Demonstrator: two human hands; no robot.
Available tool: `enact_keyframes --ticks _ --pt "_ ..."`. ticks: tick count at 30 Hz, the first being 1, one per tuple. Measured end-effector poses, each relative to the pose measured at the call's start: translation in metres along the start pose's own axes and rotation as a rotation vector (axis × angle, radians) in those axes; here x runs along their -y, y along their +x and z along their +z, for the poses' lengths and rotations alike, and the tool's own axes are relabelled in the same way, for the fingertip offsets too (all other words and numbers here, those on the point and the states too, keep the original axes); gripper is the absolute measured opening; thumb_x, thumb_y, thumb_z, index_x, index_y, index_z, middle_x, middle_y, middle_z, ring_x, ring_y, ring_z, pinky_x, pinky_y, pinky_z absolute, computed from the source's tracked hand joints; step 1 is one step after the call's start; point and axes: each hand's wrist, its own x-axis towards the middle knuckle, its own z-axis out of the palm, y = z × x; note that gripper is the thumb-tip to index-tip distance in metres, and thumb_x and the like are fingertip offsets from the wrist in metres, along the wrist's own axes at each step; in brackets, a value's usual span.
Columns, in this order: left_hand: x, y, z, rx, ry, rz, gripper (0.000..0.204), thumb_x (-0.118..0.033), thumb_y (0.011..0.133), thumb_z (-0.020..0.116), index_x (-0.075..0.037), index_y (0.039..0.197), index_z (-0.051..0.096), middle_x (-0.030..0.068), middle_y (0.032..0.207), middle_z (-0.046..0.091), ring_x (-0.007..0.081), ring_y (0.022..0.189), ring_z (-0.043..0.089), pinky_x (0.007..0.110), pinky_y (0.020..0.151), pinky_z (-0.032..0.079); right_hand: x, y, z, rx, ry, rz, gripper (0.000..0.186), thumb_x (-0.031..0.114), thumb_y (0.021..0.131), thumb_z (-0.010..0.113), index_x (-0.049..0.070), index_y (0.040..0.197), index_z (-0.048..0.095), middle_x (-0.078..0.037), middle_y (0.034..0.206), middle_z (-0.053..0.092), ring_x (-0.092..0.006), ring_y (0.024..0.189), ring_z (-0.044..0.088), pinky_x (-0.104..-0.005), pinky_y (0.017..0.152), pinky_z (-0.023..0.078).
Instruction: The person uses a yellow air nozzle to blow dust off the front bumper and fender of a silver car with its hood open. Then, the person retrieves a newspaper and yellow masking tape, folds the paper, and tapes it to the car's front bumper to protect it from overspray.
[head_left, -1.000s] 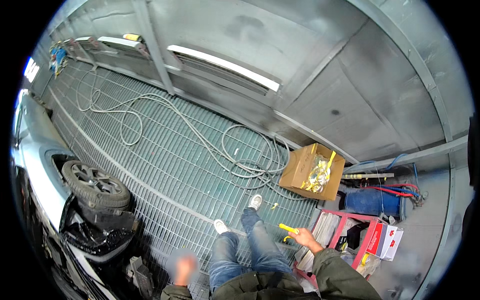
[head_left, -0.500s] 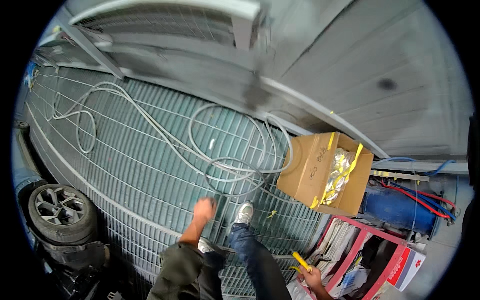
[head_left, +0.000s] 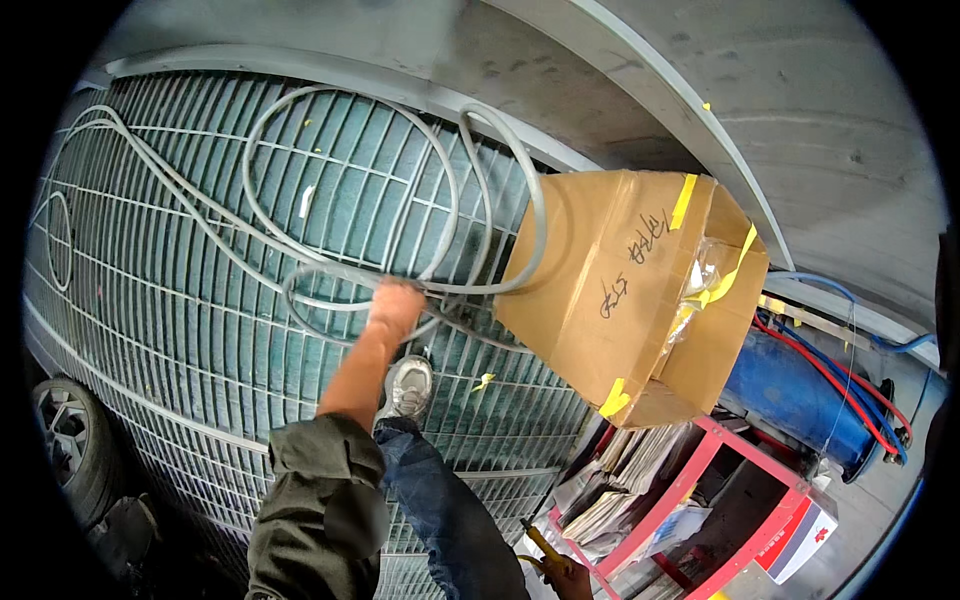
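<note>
Grey hose [head_left: 330,215] lies in loose loops on the green grate floor [head_left: 150,300], still spread wide. One long run goes off toward ten o'clock and the round loops sit toward twelve o'clock, so its long way runs from ten o'clock to four o'clock. The left hand [head_left: 397,300] reaches down right where the loops cross, just left of the box [head_left: 620,290]. It touches the hose, but I cannot tell if it has closed on it. I think the hose is not picked up yet. The right hand [head_left: 568,578], down at five o'clock, is shut around a yellow tool [head_left: 540,545].
</note>
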Motion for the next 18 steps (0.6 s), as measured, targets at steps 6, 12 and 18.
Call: enact_keyframes --ticks 6,12,18 --pt "-0.07 -0.135 -0.015 -0.175 -0.303 0.095 0.038 -0.042 0.093 0.055 -0.006 0.089 0.067 0.0149 0.079 0.071 0.0301 0.071 0.071 0.043 0.06 0.055 -0.002 -0.02 0.013 -0.064 0.061 -0.06 0.039 0.037 0.099 0.057 -0.001 0.091 0.065 0.001 0.061 0.052 -0.0077 0.057 0.047 -0.0286 0.057 0.044" --pt "-0.074 -0.298 -0.086 -0.346 -0.591 0.006 0.038 -0.044 0.091 0.058 -0.009 0.081 0.066 0.0166 0.065 0.065 0.0383 0.062 0.065 0.048 0.057 0.053 -0.026 -0.033 0.017 -0.189 -0.087 -0.442 0.032 0.042 0.093 0.063 0.01 0.094 0.069 -0.003 0.056 0.054 -0.0146 0.047 0.049 -0.0314 0.046 0.04" --pt "-0.066 -0.526 -0.141 -0.45 -0.98 -0.206 0.039 -0.041 0.088 0.069 -0.003 0.078 0.066 0.0173 0.057 0.059 0.034 0.056 0.063 0.042 0.056 0.049 0.049 -0.122 0.024 -0.087 -0.043 -0.29 0.031 0.03 0.09 0.069 0.001 0.08 0.068 -0.003 0.058 0.061 -0.0089 0.05 0.055 -0.0273 0.048 0.043"
